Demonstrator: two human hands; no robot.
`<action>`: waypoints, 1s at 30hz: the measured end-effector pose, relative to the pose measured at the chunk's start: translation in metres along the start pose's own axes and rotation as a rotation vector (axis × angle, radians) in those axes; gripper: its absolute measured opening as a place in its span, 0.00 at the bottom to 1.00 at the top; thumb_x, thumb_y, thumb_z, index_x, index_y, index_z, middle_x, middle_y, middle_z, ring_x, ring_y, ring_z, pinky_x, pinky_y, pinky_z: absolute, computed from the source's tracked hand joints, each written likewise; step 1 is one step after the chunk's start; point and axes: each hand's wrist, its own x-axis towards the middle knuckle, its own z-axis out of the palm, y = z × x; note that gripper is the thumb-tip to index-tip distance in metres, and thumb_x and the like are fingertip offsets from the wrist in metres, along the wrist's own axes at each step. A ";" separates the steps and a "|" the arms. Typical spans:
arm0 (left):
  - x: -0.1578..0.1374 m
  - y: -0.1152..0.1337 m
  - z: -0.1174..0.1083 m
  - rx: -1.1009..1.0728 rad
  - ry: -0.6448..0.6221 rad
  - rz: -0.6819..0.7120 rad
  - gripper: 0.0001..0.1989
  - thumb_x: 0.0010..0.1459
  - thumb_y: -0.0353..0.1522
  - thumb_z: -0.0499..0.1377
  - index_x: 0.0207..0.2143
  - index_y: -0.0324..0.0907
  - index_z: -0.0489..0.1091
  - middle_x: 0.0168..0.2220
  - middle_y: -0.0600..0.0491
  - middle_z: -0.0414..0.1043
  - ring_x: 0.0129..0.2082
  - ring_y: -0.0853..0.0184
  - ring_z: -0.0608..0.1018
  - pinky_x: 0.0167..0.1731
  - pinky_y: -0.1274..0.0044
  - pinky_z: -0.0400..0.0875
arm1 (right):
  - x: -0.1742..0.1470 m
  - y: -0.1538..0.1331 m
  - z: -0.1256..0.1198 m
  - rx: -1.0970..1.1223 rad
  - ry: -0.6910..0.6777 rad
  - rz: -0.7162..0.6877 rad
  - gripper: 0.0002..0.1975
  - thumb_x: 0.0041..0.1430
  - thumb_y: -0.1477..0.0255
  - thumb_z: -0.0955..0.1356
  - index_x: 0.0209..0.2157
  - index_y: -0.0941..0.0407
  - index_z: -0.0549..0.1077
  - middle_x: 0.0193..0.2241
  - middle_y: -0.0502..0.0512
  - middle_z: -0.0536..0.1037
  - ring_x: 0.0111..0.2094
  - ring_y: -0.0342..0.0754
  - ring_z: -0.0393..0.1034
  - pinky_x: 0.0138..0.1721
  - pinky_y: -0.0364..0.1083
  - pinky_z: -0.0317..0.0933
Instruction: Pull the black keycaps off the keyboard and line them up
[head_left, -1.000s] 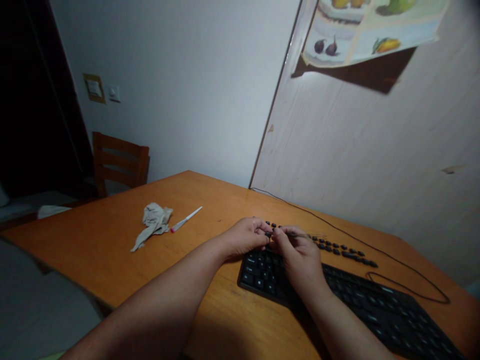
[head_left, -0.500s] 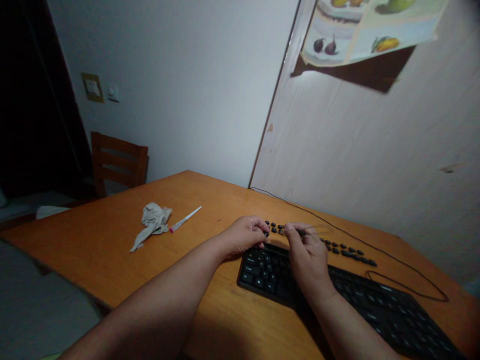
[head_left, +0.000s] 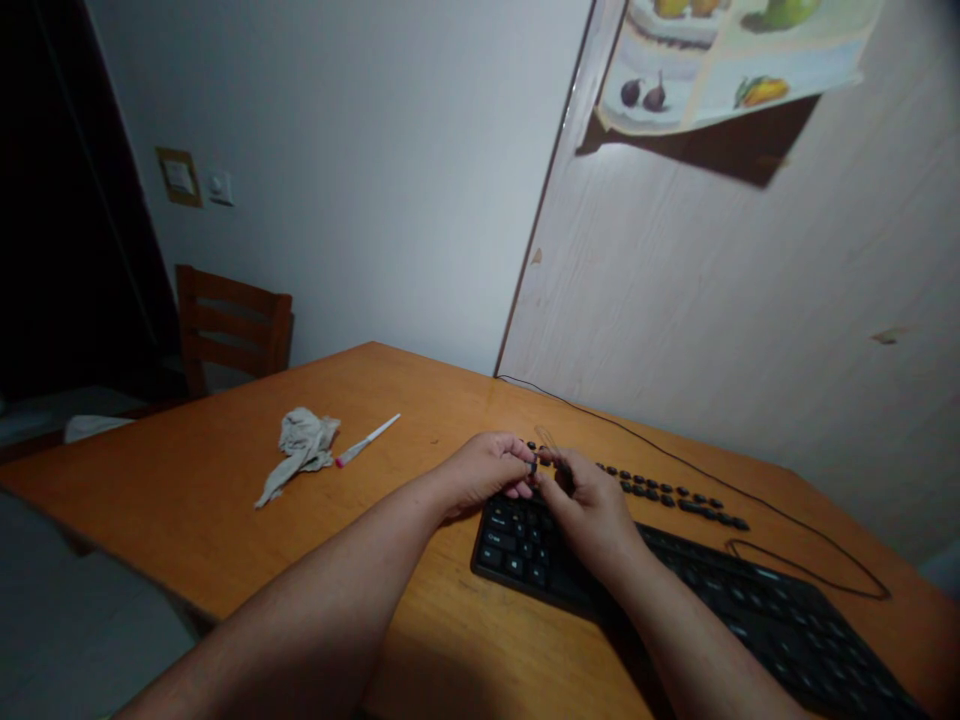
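Note:
A black keyboard [head_left: 517, 565] lies at an angle along the front of the table, with part of its keys gone from the left half. Above its upper left edge my left hand [head_left: 487, 470] pinches a small black keycap [head_left: 533, 468] between thumb and fingers. My right hand [head_left: 592, 510] is closed on a wire keycap puller [head_left: 546, 437], whose thin loops stick up past the fingers; its handle is mostly hidden. The right fingertips are close by the keycap, and I cannot tell if they touch it. Loose keycaps [head_left: 666, 492] stand in rows behind the keyboard.
On the wooden table [head_left: 390, 380] a crumpled grey cloth [head_left: 306, 440] lies at left beside a white brush [head_left: 369, 441] with a pinkish-red end. A black cable [head_left: 645, 435] runs along the back and curls at right. A wooden chair [head_left: 236, 320] stands beyond the table.
My right hand has moved left to meet the left hand and turned, so the puller's wire loops now point up and left instead of right. The left hand keeps the keycap.

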 end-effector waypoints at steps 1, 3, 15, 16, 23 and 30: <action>0.000 0.000 0.000 -0.015 -0.005 0.003 0.09 0.51 0.25 0.56 0.37 0.36 0.66 0.25 0.54 0.71 0.23 0.75 0.74 0.26 0.82 0.67 | 0.000 0.001 0.000 -0.017 -0.012 -0.008 0.13 0.58 0.67 0.66 0.44 0.53 0.75 0.27 0.51 0.75 0.28 0.48 0.69 0.32 0.45 0.60; -0.001 0.001 0.001 -0.035 -0.020 0.012 0.11 0.50 0.24 0.56 0.39 0.36 0.65 0.25 0.55 0.71 0.22 0.75 0.73 0.26 0.82 0.66 | -0.001 0.001 0.001 -0.040 -0.024 -0.032 0.13 0.59 0.67 0.66 0.44 0.53 0.75 0.25 0.50 0.74 0.27 0.48 0.67 0.30 0.45 0.59; 0.003 -0.002 -0.001 0.010 -0.038 0.013 0.11 0.54 0.27 0.55 0.41 0.37 0.62 0.24 0.54 0.72 0.21 0.74 0.74 0.22 0.84 0.65 | -0.001 0.002 -0.002 -0.095 -0.074 -0.059 0.10 0.59 0.67 0.66 0.41 0.54 0.76 0.28 0.52 0.74 0.30 0.47 0.68 0.32 0.45 0.58; 0.003 -0.002 -0.001 0.016 -0.037 0.013 0.10 0.54 0.28 0.56 0.41 0.37 0.63 0.24 0.54 0.72 0.21 0.74 0.74 0.22 0.84 0.65 | -0.001 0.002 -0.002 -0.101 -0.081 -0.054 0.10 0.59 0.67 0.66 0.40 0.54 0.76 0.28 0.52 0.74 0.30 0.47 0.68 0.32 0.45 0.58; 0.008 -0.003 -0.008 0.063 0.140 0.095 0.09 0.53 0.27 0.54 0.39 0.39 0.65 0.27 0.54 0.73 0.18 0.76 0.71 0.19 0.84 0.61 | 0.004 0.011 -0.008 -0.127 -0.079 0.083 0.12 0.58 0.64 0.67 0.40 0.55 0.77 0.25 0.51 0.75 0.27 0.47 0.68 0.29 0.44 0.56; 0.018 -0.011 -0.022 0.174 0.400 0.114 0.05 0.55 0.32 0.53 0.32 0.40 0.65 0.22 0.57 0.70 0.15 0.76 0.66 0.17 0.83 0.58 | 0.012 0.020 -0.012 -0.143 -0.114 0.207 0.12 0.56 0.64 0.67 0.38 0.55 0.77 0.27 0.53 0.79 0.29 0.48 0.72 0.31 0.44 0.58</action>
